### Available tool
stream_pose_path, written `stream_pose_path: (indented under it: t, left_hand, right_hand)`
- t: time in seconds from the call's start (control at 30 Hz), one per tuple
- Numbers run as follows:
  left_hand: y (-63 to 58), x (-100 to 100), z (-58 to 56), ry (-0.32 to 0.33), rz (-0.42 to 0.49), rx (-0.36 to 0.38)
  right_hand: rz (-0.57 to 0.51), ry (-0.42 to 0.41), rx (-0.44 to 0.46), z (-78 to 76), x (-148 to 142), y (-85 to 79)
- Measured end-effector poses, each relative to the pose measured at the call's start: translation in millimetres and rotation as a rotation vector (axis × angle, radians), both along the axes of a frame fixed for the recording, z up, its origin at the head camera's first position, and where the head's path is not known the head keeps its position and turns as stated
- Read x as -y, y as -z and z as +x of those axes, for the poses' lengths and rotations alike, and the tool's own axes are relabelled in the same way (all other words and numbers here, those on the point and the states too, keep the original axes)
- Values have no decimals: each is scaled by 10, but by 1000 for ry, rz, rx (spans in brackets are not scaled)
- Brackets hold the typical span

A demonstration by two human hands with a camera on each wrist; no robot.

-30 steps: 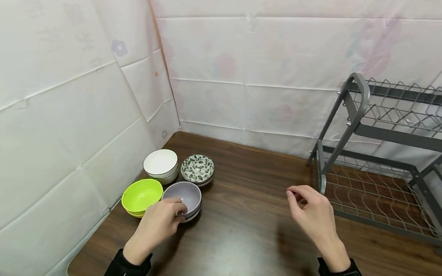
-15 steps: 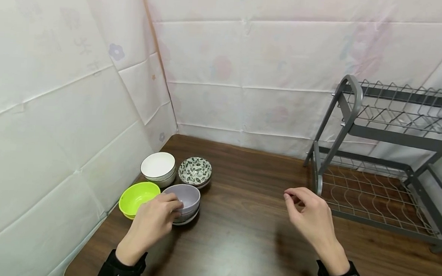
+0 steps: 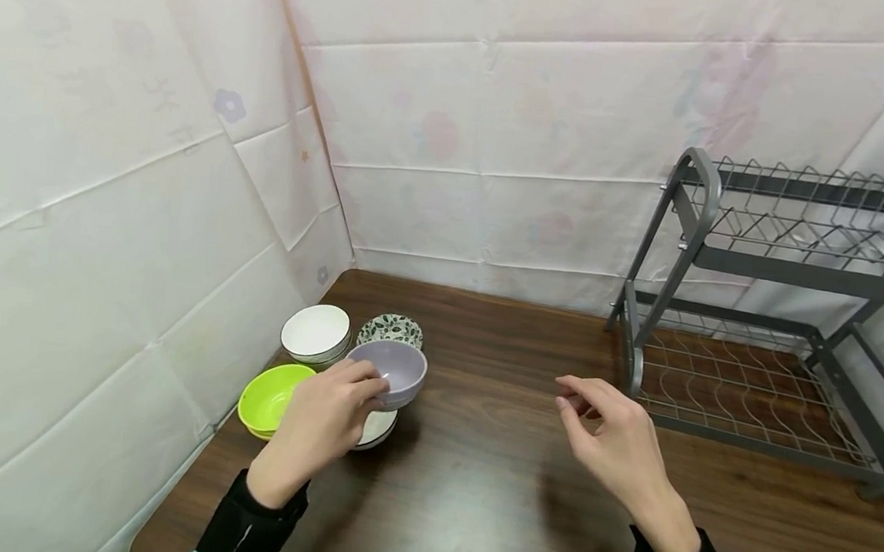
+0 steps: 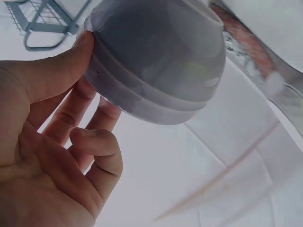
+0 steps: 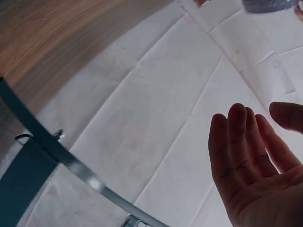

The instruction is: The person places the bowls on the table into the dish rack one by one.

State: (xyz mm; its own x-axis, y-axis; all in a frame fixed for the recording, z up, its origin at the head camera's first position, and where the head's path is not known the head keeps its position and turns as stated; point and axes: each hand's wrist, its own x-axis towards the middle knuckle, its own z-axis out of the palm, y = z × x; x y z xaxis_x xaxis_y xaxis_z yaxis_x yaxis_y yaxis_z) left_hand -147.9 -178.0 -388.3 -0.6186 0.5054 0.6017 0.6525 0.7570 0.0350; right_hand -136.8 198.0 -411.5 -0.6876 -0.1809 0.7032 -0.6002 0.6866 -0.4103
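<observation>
My left hand point(image 3: 320, 420) pinches the side of a lavender-grey bowl point(image 3: 399, 374), thumb inside and fingers outside the wall. In the left wrist view the ribbed bowl point(image 4: 156, 66) fills the upper part, gripped near its edge. Below it in the head view sits a white bowl point(image 3: 379, 427) on the table, partly hidden. Beside my wrist are green bowls point(image 3: 266, 396), partly covered by the hand. A white bowl stack point(image 3: 316, 333) and a leaf-patterned bowl point(image 3: 392, 329) stand behind. My right hand point(image 3: 616, 443) hovers over the table, fingers loosely bent, holding nothing.
A grey two-tier dish rack point(image 3: 780, 273) stands at the right, its front leg close to my right hand. The brown wooden table point(image 3: 492, 470) meets white patterned cloth walls point(image 3: 413, 108) at the back and left.
My left hand has lifted the lavender bowl up and to the right off its stack, uncovering the white bowl beneath. The leaf-patterned bowl is now partly hidden. The right hand has barely shifted.
</observation>
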Motion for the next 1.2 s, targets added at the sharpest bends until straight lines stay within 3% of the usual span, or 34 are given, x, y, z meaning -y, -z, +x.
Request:
stream_pose_path:
  t: [0.3,0.5,0.83,1.2]
  left_hand:
    - [-33,-591,-190,164,-73,-49]
    - [-1,-992,-299,227,-150,-97]
    - [98,-1361,-334,320,-194,-115]
    - [116,-1560,-355,337,-237,-131]
  right_hand:
    - [-15,-118,-4,108,145,-11]
    - [18,-152,4,118,236,76]
    - [44,-130,-4,114,261,224]
    - [106,23,-38,113,176,303]
